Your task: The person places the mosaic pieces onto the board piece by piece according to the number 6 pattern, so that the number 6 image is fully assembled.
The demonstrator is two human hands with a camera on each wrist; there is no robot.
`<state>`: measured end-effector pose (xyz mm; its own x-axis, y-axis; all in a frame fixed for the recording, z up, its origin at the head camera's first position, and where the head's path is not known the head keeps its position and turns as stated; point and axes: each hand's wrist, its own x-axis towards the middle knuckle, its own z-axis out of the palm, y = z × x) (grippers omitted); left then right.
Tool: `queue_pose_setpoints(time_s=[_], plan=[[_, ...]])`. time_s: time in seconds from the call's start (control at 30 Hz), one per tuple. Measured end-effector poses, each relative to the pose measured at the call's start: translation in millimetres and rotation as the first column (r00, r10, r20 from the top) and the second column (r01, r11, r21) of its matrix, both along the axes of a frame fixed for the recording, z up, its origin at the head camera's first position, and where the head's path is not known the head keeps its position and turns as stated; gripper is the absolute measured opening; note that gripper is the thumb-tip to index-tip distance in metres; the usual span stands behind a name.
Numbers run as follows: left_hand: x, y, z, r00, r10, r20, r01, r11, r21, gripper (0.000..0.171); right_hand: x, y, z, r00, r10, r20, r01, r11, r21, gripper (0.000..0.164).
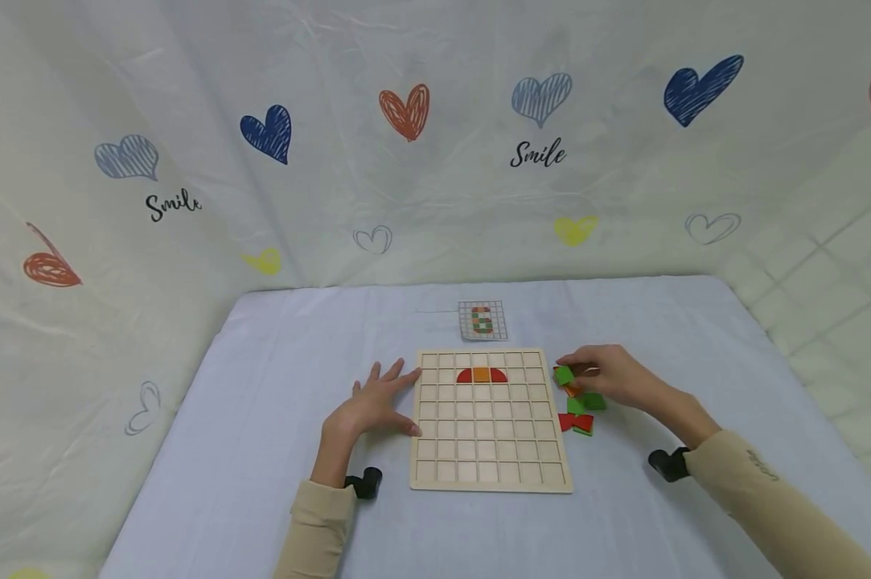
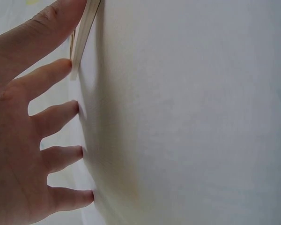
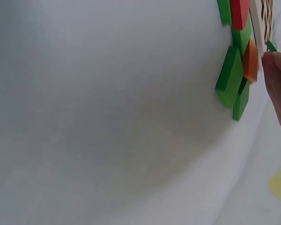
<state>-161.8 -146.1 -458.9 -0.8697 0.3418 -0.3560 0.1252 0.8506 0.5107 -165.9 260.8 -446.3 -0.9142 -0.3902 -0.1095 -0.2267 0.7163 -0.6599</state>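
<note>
A pale wooden grid board (image 1: 491, 487) lies on the table. Near its top, an orange square tile (image 1: 482, 375) sits in a cell between two rounded red tiles (image 1: 465, 375). My left hand (image 1: 370, 408) spreads its fingers at the board's left side, with the thumb (image 2: 47, 26) and index finger at the edge. By the right edge, my right hand (image 1: 612, 374) pinches a small green tile (image 1: 564, 375) between thumb and fingers, above loose pieces. Those pieces include green tiles (image 3: 230, 77), a red tile (image 1: 583, 422) and an orange tile (image 3: 250, 61), some overlapping.
Beyond the board lies a small card (image 1: 466, 331) printed with a grid and a coloured figure. White cloth (image 1: 319, 338) covers the table. Behind it hangs a pale sheet (image 1: 464, 193) with hearts and lettering. Each wrist wears a black camera (image 1: 669, 464).
</note>
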Motion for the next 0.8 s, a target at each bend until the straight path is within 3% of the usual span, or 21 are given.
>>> queue_pose_setpoints(time_s=[0.2, 0.47, 0.8], plan=[[-0.1, -1, 0.5, 1.000, 0.000, 0.003, 0.000, 1.000, 0.011, 0.103, -3.6, -17, 0.0, 1.000, 0.007, 0.006, -0.007, 1.000, -0.001, 0.034], [-0.1, -1, 0.3, 1.000, 0.002, 0.009, -0.002, 1.000, 0.005, 0.103, -9.4, -42, -1.5, 0.997, 0.045, -0.057, -0.044, 0.999, 0.008, 0.029], [0.3, -1, 1.8, 1.000, -0.002, 0.007, 0.002, 1.000, 0.009, 0.102, -13.0, -66, -4.7, 0.998, 0.049, -0.044, -0.050, 0.999, -0.020, 0.029]])
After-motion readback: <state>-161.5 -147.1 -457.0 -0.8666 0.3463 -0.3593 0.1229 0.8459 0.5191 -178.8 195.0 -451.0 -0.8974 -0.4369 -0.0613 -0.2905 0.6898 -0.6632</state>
